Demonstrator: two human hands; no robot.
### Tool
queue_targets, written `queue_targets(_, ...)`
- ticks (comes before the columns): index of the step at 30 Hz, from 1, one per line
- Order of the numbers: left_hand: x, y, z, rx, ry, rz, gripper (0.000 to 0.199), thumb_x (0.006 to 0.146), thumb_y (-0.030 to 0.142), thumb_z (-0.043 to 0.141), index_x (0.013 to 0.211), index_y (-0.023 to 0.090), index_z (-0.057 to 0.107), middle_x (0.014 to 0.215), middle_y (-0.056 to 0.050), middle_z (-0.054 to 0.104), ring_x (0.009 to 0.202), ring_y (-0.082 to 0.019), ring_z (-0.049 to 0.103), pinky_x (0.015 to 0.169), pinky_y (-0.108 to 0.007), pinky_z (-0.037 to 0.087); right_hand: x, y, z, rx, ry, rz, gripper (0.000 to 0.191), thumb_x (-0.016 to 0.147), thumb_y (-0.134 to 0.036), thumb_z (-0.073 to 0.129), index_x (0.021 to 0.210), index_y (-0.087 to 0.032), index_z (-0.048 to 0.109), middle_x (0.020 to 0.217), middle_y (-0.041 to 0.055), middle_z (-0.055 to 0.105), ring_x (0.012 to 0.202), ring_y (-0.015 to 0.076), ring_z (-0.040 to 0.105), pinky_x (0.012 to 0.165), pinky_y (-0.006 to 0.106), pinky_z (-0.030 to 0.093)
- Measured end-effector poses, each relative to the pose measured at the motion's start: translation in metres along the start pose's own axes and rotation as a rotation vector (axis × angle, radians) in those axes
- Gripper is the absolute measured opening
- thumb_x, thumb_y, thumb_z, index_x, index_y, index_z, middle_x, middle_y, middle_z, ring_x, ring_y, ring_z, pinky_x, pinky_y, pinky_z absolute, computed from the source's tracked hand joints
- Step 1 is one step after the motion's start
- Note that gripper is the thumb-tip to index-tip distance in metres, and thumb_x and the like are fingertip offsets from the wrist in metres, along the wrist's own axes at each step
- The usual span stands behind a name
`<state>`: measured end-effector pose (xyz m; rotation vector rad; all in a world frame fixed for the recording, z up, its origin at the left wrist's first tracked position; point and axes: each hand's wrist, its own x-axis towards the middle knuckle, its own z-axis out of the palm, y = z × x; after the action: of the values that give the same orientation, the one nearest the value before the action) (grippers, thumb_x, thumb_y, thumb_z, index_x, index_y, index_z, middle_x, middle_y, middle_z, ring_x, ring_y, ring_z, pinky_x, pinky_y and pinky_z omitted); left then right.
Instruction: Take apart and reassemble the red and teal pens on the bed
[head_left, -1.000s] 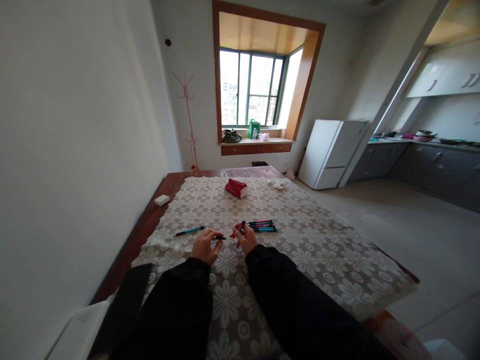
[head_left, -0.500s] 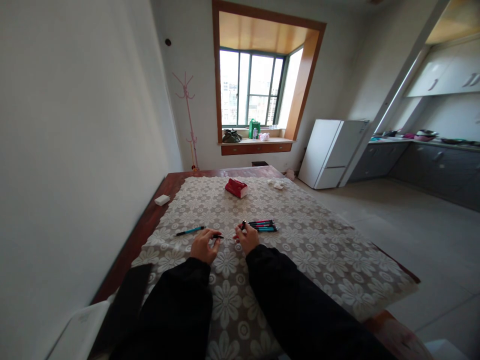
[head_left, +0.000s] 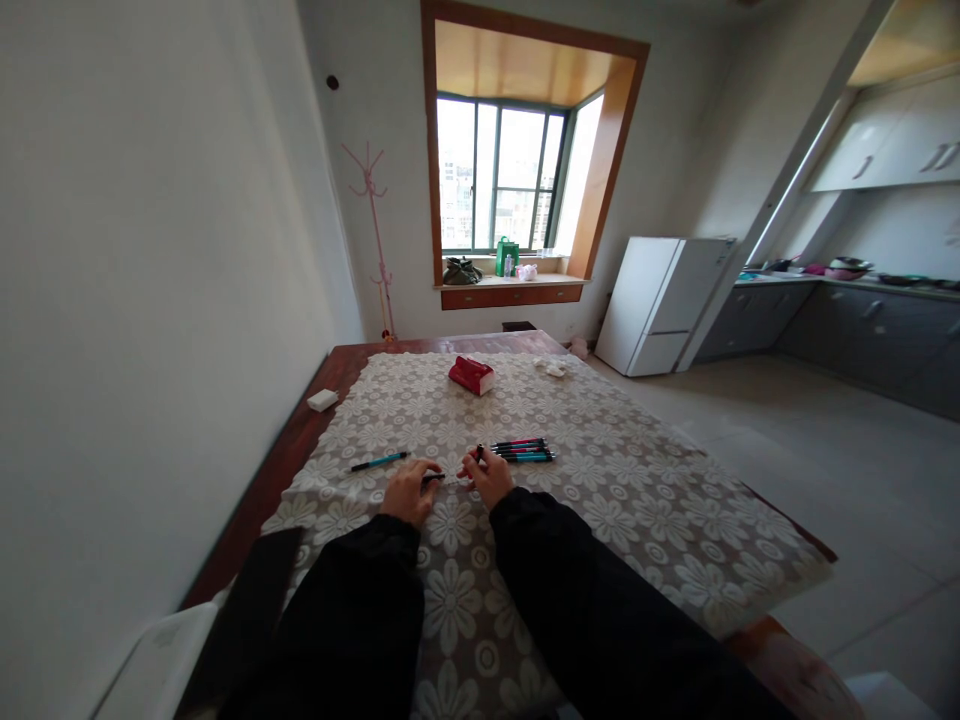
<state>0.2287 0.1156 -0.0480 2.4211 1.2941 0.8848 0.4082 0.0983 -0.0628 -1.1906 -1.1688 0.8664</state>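
I see the left hand (head_left: 407, 493) pinching a black pen part (head_left: 433, 478) over the tablecloth (head_left: 452, 600), its length pointing rightward. The right hand (head_left: 490, 479) pinches a dark piece (head_left: 480, 453), nearly upright. Writing I cannot make out.

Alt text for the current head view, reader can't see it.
A person's left hand holds a thin dark piece and the right hand a short dark piece, close together over a floral tablecloth. A group of pens lies by the right hand, a lone blue-and-black pen to the left, a red packet farther back.
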Motion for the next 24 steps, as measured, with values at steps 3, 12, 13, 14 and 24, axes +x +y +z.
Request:
queue_targets(3, 0.0, 0.004, -0.001, -0.009, -0.016, 0.078, 0.019, 0.077, 0.019, 0.056, 0.093, 0.024, 0.064, 0.107, -0.003, 0.062, 0.103, -0.021, 0.055, 0.093, -0.035, 0.042, -0.001, 0.0, -0.001, -0.079, -0.034, -0.004, 0.033, 0.078, -0.052, 0.055, 0.078, -0.019, 0.056, 0.066, 0.0021, 0.062, 0.061, 0.0193, 0.067, 0.041, 0.023, 0.052)
queue_targets(12, 0.0, 0.005, 0.0, 0.066, -0.101, 0.078, 0.018, 0.079, 0.034, 0.058, 0.091, 0.027, 0.069, 0.11, -0.003, 0.063, 0.107, -0.022, 0.054, 0.094, -0.037, 0.042, -0.002, 0.002, -0.001, -0.172, -0.124, -0.054, 0.031, 0.084, -0.047, 0.05, 0.078, -0.018, 0.058, 0.066, 0.0034, 0.066, 0.058, 0.0172, 0.066, 0.056, 0.026, 0.055)
queue_targets(13, 0.0, 0.006, -0.001, 0.069, -0.099, 0.067, 0.016, 0.079, 0.034, 0.058, 0.088, 0.026, 0.07, 0.109, -0.003, 0.063, 0.106, -0.022, 0.054, 0.094, -0.037, 0.042, -0.003, 0.002, -0.001, -0.166, -0.131, -0.059, 0.031, 0.084, -0.047, 0.05, 0.079, -0.018, 0.058, 0.066, 0.0036, 0.066, 0.058, 0.0173, 0.067, 0.057, 0.027, 0.055)
queue_targets(14, 0.0, 0.006, -0.001, 0.07, -0.098, 0.058, 0.015, 0.079, 0.033, 0.059, 0.086, 0.026, 0.07, 0.108, -0.003, 0.064, 0.105, -0.022, 0.054, 0.093, -0.037, 0.042, -0.003, 0.001, -0.001, -0.165, -0.137, -0.061, 0.031, 0.084, -0.047, 0.051, 0.079, -0.018, 0.058, 0.066, 0.0038, 0.067, 0.059, 0.0175, 0.067, 0.057, 0.027, 0.055)
queue_targets(24, -0.001, 0.014, -0.005, 0.09, -0.084, 0.029, 0.01, 0.078, 0.027, 0.059, 0.081, 0.022, 0.067, 0.105, -0.004, 0.063, 0.102, -0.022, 0.054, 0.089, -0.035, 0.042, -0.005, -0.009, -0.001, -0.283, -0.04, -0.025, 0.032, 0.084, -0.046, 0.049, 0.071, -0.018, 0.058, 0.06, 0.0049, 0.066, 0.055, 0.0181, 0.067, 0.051, 0.024, 0.052)
